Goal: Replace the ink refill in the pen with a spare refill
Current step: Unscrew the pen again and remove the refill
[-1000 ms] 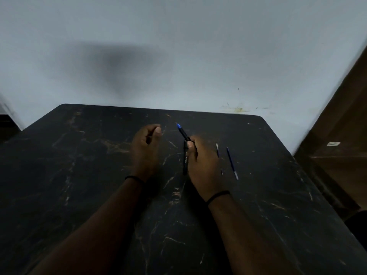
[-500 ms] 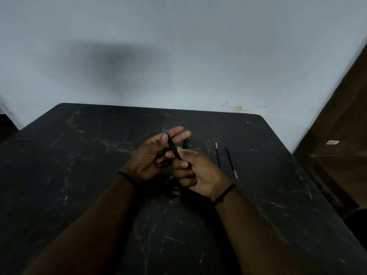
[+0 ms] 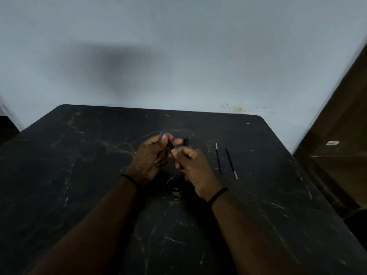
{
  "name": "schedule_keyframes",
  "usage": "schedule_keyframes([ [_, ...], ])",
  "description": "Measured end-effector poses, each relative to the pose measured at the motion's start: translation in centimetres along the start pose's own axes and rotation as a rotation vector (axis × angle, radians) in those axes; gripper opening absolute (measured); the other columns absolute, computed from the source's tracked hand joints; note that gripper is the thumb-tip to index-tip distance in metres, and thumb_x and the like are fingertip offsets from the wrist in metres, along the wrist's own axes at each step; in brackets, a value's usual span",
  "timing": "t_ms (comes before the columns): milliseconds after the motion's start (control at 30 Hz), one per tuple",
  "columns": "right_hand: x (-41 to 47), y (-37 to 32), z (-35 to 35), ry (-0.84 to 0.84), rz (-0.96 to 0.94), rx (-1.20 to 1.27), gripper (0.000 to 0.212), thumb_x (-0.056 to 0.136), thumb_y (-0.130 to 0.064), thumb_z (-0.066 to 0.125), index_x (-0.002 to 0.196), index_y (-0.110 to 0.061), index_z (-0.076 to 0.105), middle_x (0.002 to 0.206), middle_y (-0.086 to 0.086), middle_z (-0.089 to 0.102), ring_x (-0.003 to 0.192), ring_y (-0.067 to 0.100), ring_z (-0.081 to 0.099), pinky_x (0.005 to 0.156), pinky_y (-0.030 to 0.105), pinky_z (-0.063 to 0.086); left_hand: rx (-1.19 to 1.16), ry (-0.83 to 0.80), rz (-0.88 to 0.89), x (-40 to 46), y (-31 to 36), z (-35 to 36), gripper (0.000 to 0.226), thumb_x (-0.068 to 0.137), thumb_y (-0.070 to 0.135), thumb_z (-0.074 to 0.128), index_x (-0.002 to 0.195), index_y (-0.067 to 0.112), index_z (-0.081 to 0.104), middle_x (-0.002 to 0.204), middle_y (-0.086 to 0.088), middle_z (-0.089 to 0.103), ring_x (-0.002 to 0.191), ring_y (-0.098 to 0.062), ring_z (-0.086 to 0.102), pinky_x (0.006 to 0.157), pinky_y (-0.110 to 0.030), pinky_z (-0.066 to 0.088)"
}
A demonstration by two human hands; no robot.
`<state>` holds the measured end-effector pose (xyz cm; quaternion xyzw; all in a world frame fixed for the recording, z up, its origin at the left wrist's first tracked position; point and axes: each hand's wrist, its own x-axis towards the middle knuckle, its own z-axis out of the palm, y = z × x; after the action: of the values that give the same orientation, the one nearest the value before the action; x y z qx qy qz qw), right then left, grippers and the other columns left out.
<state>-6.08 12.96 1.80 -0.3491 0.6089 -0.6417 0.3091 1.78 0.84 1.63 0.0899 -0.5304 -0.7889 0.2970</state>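
Head view places the pen above the middle of the bench, held between both hands and raised off the surface. Its dark barrel runs diagonally, with a blue tip projecting up and to the left past the left hand's fingers. The left hand has its grip closed around the upper, blue-tipped section of the pen, thumb and forefinger pinching near the tip. The right hand has its grip closed on the lower section of the barrel, fingers curled into a loose fist; the lower end of the pen is hidden inside that fist. A second dark cylindrical piece shows just behind the right hand's knuckles; whether it lies on the bench or is held cannot be told. Two thin spare refills lie on the bench to the right of the hands, roughly parallel and apart from each other: the nearer refill has its pale end pointing away from the person, and the farther refill has its pale end pointing toward the person. Neither refill touches a hand. Each wrist carries a thin dark band. The bench top is black with pale marble-like veining, and its far edge meets a plain light wall.
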Motion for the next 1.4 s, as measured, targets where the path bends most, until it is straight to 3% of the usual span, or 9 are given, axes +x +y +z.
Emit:
schedule_keyframes([
  [133,-0.1,0.2,0.1,0.122,-0.134,-0.091,0.016,0.096,-0.014,0.065,0.095,0.001,0.070,0.075,0.004,0.066,0.065,0.005,0.058,0.063,0.017,0.047,0.000,0.029,0.016,0.1,0.0,0.1,0.024,0.090,0.024,0.050,0.098,0.005,0.062,0.107,-0.013,0.074,0.029,-0.001,0.027,0.037,-0.018,0.018],
  [333,-0.1,0.8,1.0,0.160,-0.157,-0.355,0.027,0.103,-0.023,0.052,0.087,-0.008,0.068,0.072,-0.006,0.063,0.062,-0.002,0.055,0.060,0.013,0.039,0.012,0.024,0.019,0.3,-0.1,-0.9,0.026,0.091,0.027,0.053,0.099,0.009,0.070,0.115,-0.015,0.071,0.031,-0.002,0.032,0.037,-0.017,0.024],
  [500,-0.1,1.2,0.7,0.206,-0.171,-0.293,0.016,0.091,-0.023,0.071,0.089,-0.011,0.060,0.079,0.007,0.066,0.068,0.017,0.062,0.063,0.036,0.052,0.022,0.016,-0.018,0.1,-0.3,-0.7,0.026,0.084,0.038,0.065,0.095,0.017,0.076,0.113,-0.016,0.072,0.040,-0.010,0.037,0.044,-0.021,0.029],
  [567,-0.1,1.0,0.8,0.161,-0.135,-0.233,0.021,0.095,-0.034,0.065,0.092,-0.013,0.062,0.073,0.003,0.069,0.062,0.007,0.063,0.056,0.023,0.049,0.016,0.029,-0.059,0.1,-0.3,-0.7,0.027,0.086,0.037,0.064,0.099,0.016,0.075,0.115,-0.017,0.070,0.064,-0.018,0.044,0.050,-0.034,0.026],
  [667,-0.1,0.9,1.0,0.126,-0.122,-0.242,0.035,0.106,-0.033,0.045,0.095,-0.009,0.068,0.060,0.000,0.065,0.050,-0.003,0.055,0.051,0.009,0.039,-0.012,0.015,-0.056,0.1,-0.4,-0.9,0.027,0.090,0.031,0.060,0.101,0.010,0.072,0.113,-0.020,0.069,0.040,-0.013,0.037,0.052,-0.044,0.013],
  [900,0.2,1.2,0.5,0.224,-0.204,-0.172,0.014,0.088,-0.012,0.074,0.083,-0.005,0.063,0.076,0.001,0.065,0.067,0.010,0.059,0.063,0.022,0.048,0.022,0.021,-0.041,0.0,-0.3,-0.6,0.023,0.087,0.029,0.060,0.093,0.015,0.076,0.103,-0.016,0.074,0.033,-0.002,0.030,0.037,-0.016,0.026],
  [1033,0.3,1.3,0.5,0.198,-0.158,-0.159,0.019,0.090,-0.023,0.073,0.096,-0.008,0.064,0.080,-0.004,0.065,0.071,0.006,0.060,0.065,0.023,0.048,0.015,0.037,-0.055,0.1,-0.5,-0.7,0.024,0.084,0.032,0.065,0.095,0.014,0.076,0.106,-0.018,0.073,0.051,-0.008,0.040,0.039,-0.018,0.023],
  [1167,0.1,1.1,0.4,0.159,-0.091,-0.230,0.037,0.105,-0.030,0.048,0.091,-0.006,0.072,0.069,0.002,0.069,0.053,-0.003,0.055,0.055,0.012,0.040,0.046,-0.005,-0.007,0.1,-0.4,-0.8,0.033,0.080,0.041,0.068,0.096,0.014,0.075,0.120,-0.021,0.067,0.034,-0.004,0.028,0.045,-0.033,0.015],
  [1400,0.2,1.0,0.0,0.194,-0.130,-0.120,0.019,0.084,-0.011,0.077,0.096,-0.006,0.062,0.081,0.001,0.063,0.068,0.007,0.056,0.062,0.023,0.046,0.089,0.000,0.003,-0.1,-0.1,-0.5,0.026,0.090,0.029,0.056,0.097,0.009,0.071,0.121,-0.020,0.067,0.036,-0.003,0.027,0.038,-0.021,0.020],
])
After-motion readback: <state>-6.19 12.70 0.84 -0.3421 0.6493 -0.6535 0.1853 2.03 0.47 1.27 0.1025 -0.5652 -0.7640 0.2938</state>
